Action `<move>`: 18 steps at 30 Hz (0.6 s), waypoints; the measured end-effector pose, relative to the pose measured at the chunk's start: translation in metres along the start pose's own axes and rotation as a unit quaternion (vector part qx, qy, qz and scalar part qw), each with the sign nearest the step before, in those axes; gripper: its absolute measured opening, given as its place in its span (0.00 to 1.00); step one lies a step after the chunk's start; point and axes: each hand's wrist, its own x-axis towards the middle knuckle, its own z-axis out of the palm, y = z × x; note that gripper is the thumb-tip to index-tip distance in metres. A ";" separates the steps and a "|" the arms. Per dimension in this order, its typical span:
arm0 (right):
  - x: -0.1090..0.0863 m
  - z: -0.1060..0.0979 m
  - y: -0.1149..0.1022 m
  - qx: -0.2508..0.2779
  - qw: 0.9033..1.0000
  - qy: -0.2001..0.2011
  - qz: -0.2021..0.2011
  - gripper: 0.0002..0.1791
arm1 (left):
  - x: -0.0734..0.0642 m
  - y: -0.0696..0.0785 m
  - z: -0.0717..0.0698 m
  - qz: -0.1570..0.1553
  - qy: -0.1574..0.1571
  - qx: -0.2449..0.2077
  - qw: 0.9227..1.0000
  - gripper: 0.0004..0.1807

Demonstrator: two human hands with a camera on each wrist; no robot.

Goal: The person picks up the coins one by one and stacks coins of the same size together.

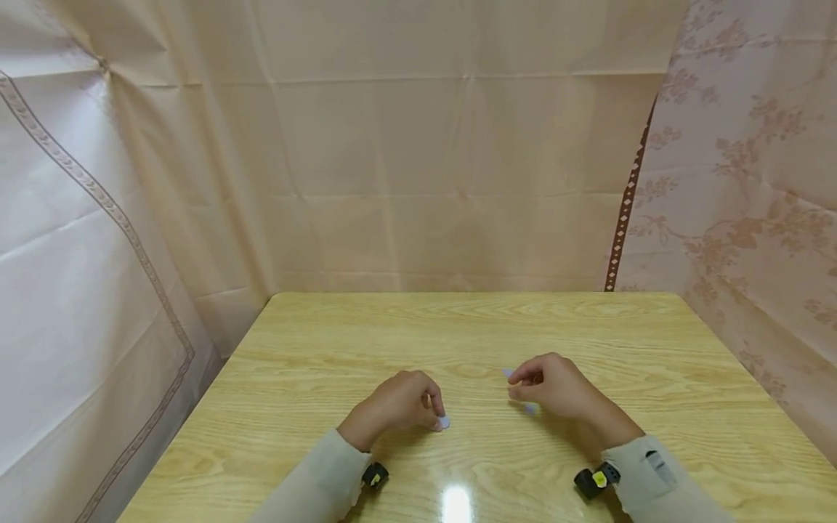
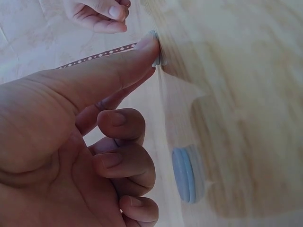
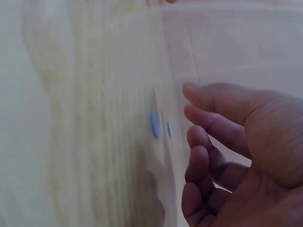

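My left hand (image 1: pixel 405 401) pinches a small flat pale piece (image 1: pixel 445 421) between thumb and index fingertip, right at the tabletop. In the left wrist view the thin edge of this piece (image 2: pixel 157 51) shows at the fingertips, and the other fingers are curled under the palm. A round flat blue piece (image 2: pixel 183 175) lies on the table beside those fingers. My right hand (image 1: pixel 554 385) hovers low over the table, fingers loosely bent with nothing between them. Near its fingertips are a pale piece (image 1: pixel 507 373) and another small piece (image 1: pixel 532 408); the right wrist view shows two flat bluish pieces (image 3: pixel 155 125).
The light wood-grain table (image 1: pixel 471 341) spreads under both hands. Beige curtains (image 1: pixel 425 160) hang behind it, with patterned cloth (image 1: pixel 739 181) on the right and white cloth (image 1: pixel 59 254) on the left. A bright reflection lies near the front.
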 end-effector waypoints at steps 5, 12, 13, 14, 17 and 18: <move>0.000 -0.011 0.016 0.021 0.999 -0.042 -0.012 0.11 | 0.001 -0.002 0.001 -0.006 -0.002 -0.011 1.000 0.09; -0.002 -0.019 0.029 0.051 0.994 -0.091 -0.020 0.16 | 0.003 -0.005 0.001 -0.009 -0.005 -0.029 1.000 0.09; -0.002 -0.020 0.030 0.053 0.994 -0.093 -0.022 0.16 | 0.003 -0.005 0.001 -0.007 -0.005 -0.033 0.999 0.09; -0.003 -0.020 0.030 0.054 0.994 -0.095 -0.022 0.17 | 0.003 -0.005 0.001 -0.005 -0.005 -0.036 0.999 0.09; -0.004 -0.020 0.030 0.054 0.994 -0.095 -0.017 0.17 | 0.003 -0.006 0.001 0.000 -0.004 -0.046 0.999 0.09; -0.004 -0.020 0.030 0.052 0.994 -0.094 -0.015 0.17 | 0.003 -0.006 0.000 0.001 -0.004 -0.048 0.999 0.09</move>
